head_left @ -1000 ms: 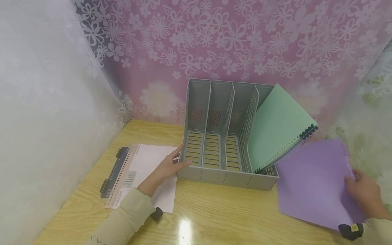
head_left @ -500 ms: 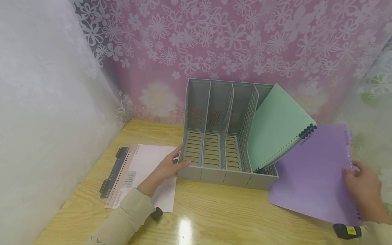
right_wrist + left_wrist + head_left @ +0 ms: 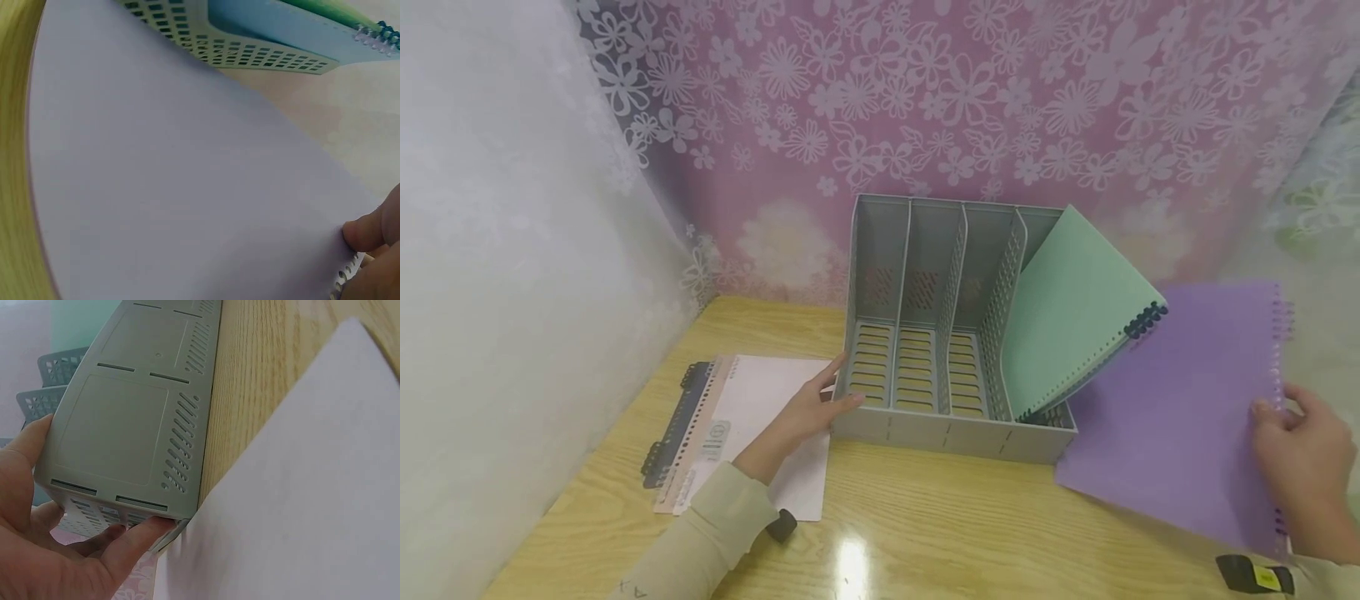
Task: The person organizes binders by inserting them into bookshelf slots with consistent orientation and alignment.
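Note:
My left hand (image 3: 801,417) grips the front left corner of a grey file organizer (image 3: 955,435). In the left wrist view, the thumb of that hand (image 3: 59,550) lies over one edge of the organizer (image 3: 112,431) and the fingers curl round its perforated side. A mint green spiral notebook (image 3: 1082,308) leans tilted in the rightmost slot, its bound edge sticking out. Beyond the organizer's right side, my right hand (image 3: 1303,458) pinches the spiral edge of a purple notebook (image 3: 1172,417). That notebook (image 3: 175,169) lies close beside the organizer's perforated wall in the right wrist view.
Left of the organizer, a pale pink spiral notebook (image 3: 767,392) lies on the wooden table (image 3: 917,525), partly under my left forearm. A dark notebook (image 3: 681,425) shows beneath it. A flowered pink curtain (image 3: 925,100) hangs right behind the organizer.
My right hand has shifted the purple notebook farther back, and its lower left corner now sits closer to the organizer. My left hand keeps its place on the organizer's corner.

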The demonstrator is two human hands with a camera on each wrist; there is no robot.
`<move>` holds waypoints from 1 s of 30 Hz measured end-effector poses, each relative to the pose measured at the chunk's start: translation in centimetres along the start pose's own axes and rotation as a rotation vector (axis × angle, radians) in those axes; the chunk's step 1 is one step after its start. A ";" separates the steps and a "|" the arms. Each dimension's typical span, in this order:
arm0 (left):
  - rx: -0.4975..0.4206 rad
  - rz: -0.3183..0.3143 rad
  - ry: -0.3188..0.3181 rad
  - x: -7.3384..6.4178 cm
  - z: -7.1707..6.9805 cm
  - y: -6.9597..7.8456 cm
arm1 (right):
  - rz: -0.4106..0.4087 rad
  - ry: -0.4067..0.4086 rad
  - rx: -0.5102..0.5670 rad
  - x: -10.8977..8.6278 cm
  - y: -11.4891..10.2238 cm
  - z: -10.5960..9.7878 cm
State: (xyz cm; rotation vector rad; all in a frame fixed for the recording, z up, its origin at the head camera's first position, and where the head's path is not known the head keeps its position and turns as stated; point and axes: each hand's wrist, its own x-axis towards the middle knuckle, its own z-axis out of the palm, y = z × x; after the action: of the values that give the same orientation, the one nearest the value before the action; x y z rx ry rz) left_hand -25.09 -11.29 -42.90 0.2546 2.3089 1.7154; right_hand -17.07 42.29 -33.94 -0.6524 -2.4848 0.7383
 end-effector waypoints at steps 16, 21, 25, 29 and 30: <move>0.000 -0.015 0.011 0.1 0.0 -0.2 | 0.071 0.192 0.313 -2.5 -3.2 -0.6; 0.006 -0.009 0.008 0.1 0.0 -0.2 | 0.042 0.270 0.333 -3.2 -3.8 -0.5; 0.011 0.008 0.006 0.1 0.0 -0.3 | 0.084 0.275 0.370 -3.6 -4.3 -0.7; 0.006 0.019 0.000 0.1 0.0 -0.4 | 0.065 0.323 0.433 -4.0 -4.9 -0.8; 0.005 0.019 -0.002 0.1 0.0 -0.4 | 0.063 0.338 0.455 -4.1 -5.0 -0.8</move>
State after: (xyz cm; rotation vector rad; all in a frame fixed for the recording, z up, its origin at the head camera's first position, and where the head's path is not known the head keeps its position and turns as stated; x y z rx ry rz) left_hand -25.23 -11.39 -43.29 0.2798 2.3177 1.7174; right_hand -14.99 36.61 -31.56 -0.6235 -1.9091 1.0749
